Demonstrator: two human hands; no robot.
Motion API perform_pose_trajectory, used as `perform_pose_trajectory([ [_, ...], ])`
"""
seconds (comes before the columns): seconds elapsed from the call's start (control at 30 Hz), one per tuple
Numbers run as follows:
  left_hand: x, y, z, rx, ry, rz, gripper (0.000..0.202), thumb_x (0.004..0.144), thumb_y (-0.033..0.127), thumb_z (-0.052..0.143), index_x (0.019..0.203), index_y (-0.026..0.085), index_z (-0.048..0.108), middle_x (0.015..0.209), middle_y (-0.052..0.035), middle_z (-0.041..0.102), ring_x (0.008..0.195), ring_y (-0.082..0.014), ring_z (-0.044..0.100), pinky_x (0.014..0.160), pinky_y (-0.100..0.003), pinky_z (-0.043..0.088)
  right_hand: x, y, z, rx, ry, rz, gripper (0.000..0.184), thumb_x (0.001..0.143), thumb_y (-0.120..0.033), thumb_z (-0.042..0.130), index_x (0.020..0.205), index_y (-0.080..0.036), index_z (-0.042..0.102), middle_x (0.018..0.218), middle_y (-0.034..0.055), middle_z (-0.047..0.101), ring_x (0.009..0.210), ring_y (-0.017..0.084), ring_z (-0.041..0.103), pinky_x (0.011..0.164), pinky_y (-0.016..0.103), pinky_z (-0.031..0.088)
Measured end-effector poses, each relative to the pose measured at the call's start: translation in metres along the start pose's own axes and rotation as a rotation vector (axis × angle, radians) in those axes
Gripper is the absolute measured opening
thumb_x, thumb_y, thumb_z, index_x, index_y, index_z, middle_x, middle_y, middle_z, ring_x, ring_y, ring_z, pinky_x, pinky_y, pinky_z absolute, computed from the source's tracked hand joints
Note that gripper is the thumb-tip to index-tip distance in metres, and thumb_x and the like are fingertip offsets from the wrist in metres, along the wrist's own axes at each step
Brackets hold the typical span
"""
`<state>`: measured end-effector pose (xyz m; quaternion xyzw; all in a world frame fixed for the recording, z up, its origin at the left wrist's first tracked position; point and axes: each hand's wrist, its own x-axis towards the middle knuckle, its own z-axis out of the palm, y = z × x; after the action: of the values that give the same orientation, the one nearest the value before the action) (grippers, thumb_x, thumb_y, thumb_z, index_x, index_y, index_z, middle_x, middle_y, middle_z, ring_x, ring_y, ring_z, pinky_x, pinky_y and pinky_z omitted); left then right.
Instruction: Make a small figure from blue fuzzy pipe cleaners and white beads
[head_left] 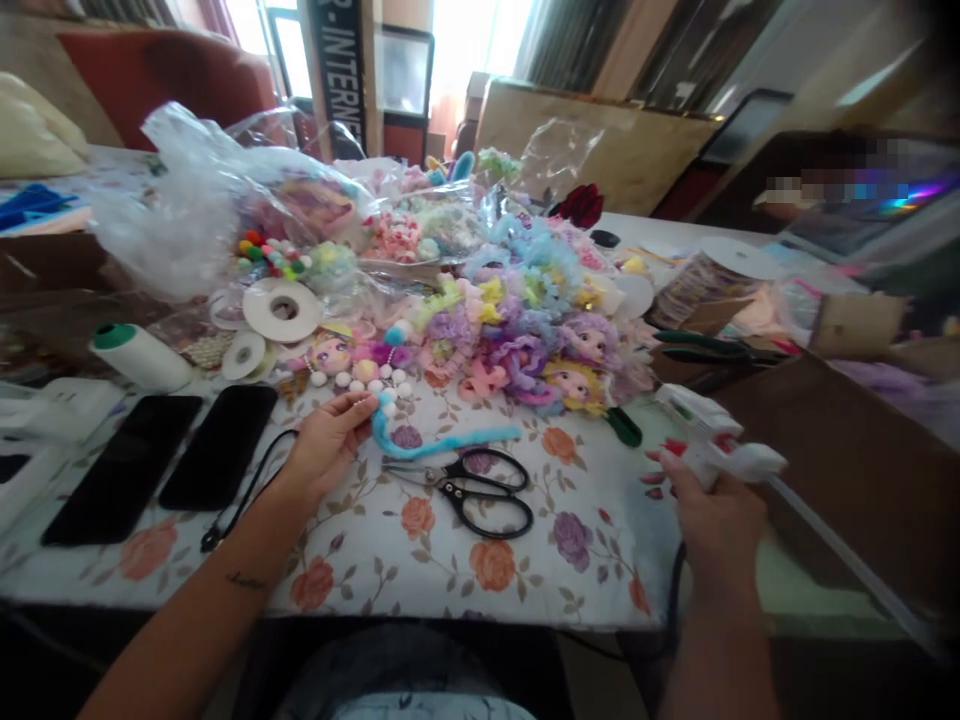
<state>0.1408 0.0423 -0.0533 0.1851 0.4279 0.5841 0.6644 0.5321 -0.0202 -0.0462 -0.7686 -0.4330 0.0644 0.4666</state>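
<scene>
Glue gun [709,440], white with a red trigger, sits in the right hand [712,510] near the right edge of the table, above the floral cloth [450,560]; its nozzle points up and left toward the heap of doll-faced flower ornaments [540,340], and a clear glue stick juts out behind it to the lower right. The fingers are wrapped round the grip, so this hand is closed on the tool.

A hot tip so close to soft, fluffy pieces looks risky to me: a drip or a stray swing of the nozzle could mar an ornament or the cloth, and the cord trailing down past the wrist might snag on the table edge and jerk the gun.

The blue fuzzy strip [442,440] lies curved on the cloth, its near end pinched at the fingertips of the left hand [326,445], which rests palm down with the forearm coming in from the lower left. If glue goes on while those fingertips stay at the strip's end, they could be burned or stuck.

Black scissors [484,490] lie just below the strip, closed. Two dark phones [172,460] lie left of the left hand, with ribbon spools [281,310] and a thread cone [139,355] beyond.
</scene>
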Motion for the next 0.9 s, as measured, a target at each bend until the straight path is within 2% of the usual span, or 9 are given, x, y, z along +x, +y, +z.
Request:
perform_pose_trajectory([
  [0.07, 0.0, 0.0, 0.001, -0.001, 0.001, -0.003, 0.015, 0.064, 0.008, 0.084, 0.073, 0.011, 0.073, 0.071, -0.0012, 0.073, 0.064, -0.0087, 0.068, 0.063, -0.015, 0.057, -0.03, -0.028, 0.013, 0.385, -0.158, 0.17, 0.014, 0.073, -0.033, 0.07, 0.076, -0.02, 0.067, 0.066, 0.0062, 0.066, 0.048, 0.016, 0.051, 0.049, 0.033, 0.04],
  [0.13, 0.0, 0.001, 0.002, 0.01, 0.008, 0.002, 0.019, 0.06, 0.01, 0.087, 0.073, 0.011, 0.073, 0.07, -0.0013, 0.073, 0.063, -0.0084, 0.067, 0.062, -0.015, 0.056, -0.061, -0.055, 0.028, 0.611, -0.431, 0.248, 0.021, 0.075, -0.035, 0.07, 0.088, -0.019, 0.069, 0.067, 0.0037, 0.067, 0.049, 0.015, 0.051, 0.045, 0.028, 0.039],
  [0.27, -0.001, 0.002, 0.003, 0.017, 0.008, 0.029, 0.028, 0.052, 0.017, 0.092, 0.071, 0.01, 0.072, 0.069, -0.0011, 0.072, 0.062, -0.0083, 0.065, 0.061, -0.016, 0.054, -0.104, -0.089, 0.058, 0.764, -0.906, 0.334, 0.028, 0.073, -0.037, 0.074, 0.092, -0.017, 0.071, 0.066, 0.0023, 0.066, 0.049, 0.012, 0.052, 0.044, 0.024, 0.042],
  [0.33, -0.001, 0.003, 0.003, 0.025, 0.006, 0.044, 0.03, 0.051, 0.02, 0.092, 0.071, 0.011, 0.072, 0.069, -0.001, 0.072, 0.062, -0.0087, 0.065, 0.061, -0.017, 0.053, -0.115, -0.099, 0.07, 0.74, -1.009, 0.355, 0.029, 0.075, -0.04, 0.073, 0.092, -0.017, 0.071, 0.06, 0.0004, 0.062, 0.048, 0.011, 0.05, 0.042, 0.022, 0.04],
  [0.53, -0.003, 0.003, 0.002, 0.05, -0.004, 0.096, 0.028, 0.054, 0.021, 0.091, 0.073, 0.012, 0.073, 0.073, -0.001, 0.073, 0.065, -0.0089, 0.064, 0.064, -0.019, 0.052, -0.128, -0.11, 0.08, 0.635, -0.968, 0.292, 0.037, 0.078, -0.052, 0.07, 0.09, -0.017, 0.069, 0.055, -0.0014, 0.057, 0.043, 0.01, 0.048, 0.036, 0.019, 0.036],
  [0.7, -0.007, 0.003, 0.003, 0.104, -0.019, 0.095, 0.027, 0.055, 0.024, 0.09, 0.073, 0.012, 0.073, 0.073, -0.0015, 0.072, 0.066, -0.0099, 0.064, 0.063, -0.021, 0.052, -0.135, -0.102, 0.079, 0.511, -0.978, 0.367, 0.043, 0.08, -0.061, 0.064, 0.085, -0.018, 0.065, 0.057, -0.0013, 0.058, 0.027, 0.007, 0.04, 0.025, 0.02, 0.027],
  [0.9, -0.01, 0.003, 0.006, 0.124, -0.028, 0.095, 0.026, 0.055, 0.024, 0.09, 0.071, 0.013, 0.073, 0.071, -0.0006, 0.071, 0.064, -0.0083, 0.062, 0.061, -0.018, 0.05, -0.138, -0.095, 0.083, 0.418, -0.952, 0.304, 0.045, 0.081, -0.063, 0.062, 0.082, -0.018, 0.065, 0.056, 0.0001, 0.058, 0.029, 0.008, 0.041, 0.026, 0.021, 0.029],
])
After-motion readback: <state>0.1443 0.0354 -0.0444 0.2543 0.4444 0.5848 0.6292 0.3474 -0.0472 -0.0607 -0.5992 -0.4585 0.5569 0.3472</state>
